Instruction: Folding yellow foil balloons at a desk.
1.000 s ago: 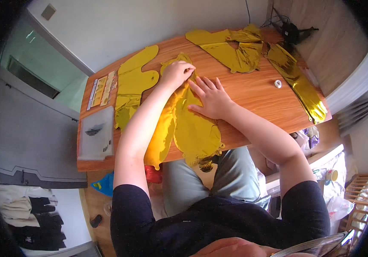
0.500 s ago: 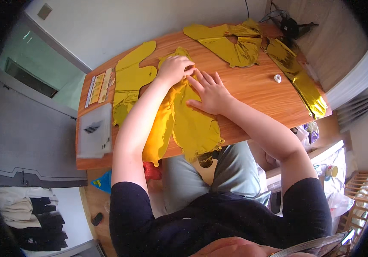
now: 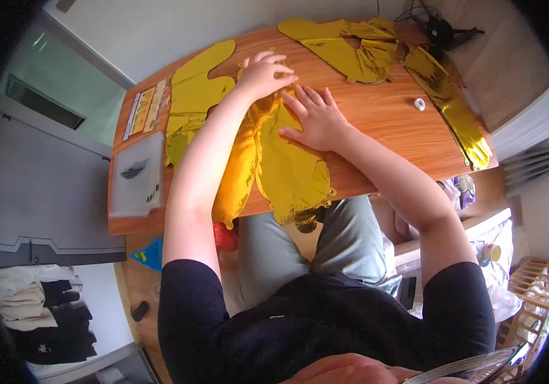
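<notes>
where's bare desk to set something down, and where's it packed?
Free: bare wood on the desk between the right hand, the small white ring and the long gold strip. Crowded: the middle, under both hands, left hand, with the gold foil balloon; the far edge's foil pile; the left side's clear packet.

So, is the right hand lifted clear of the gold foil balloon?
No, the right hand lies flat on the gold foil balloon.

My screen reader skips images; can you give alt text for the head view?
Both hands, left hand and right hand, press flat on a gold foil balloon lying on a wooden table, with more gold foil pieces beyond.
</notes>
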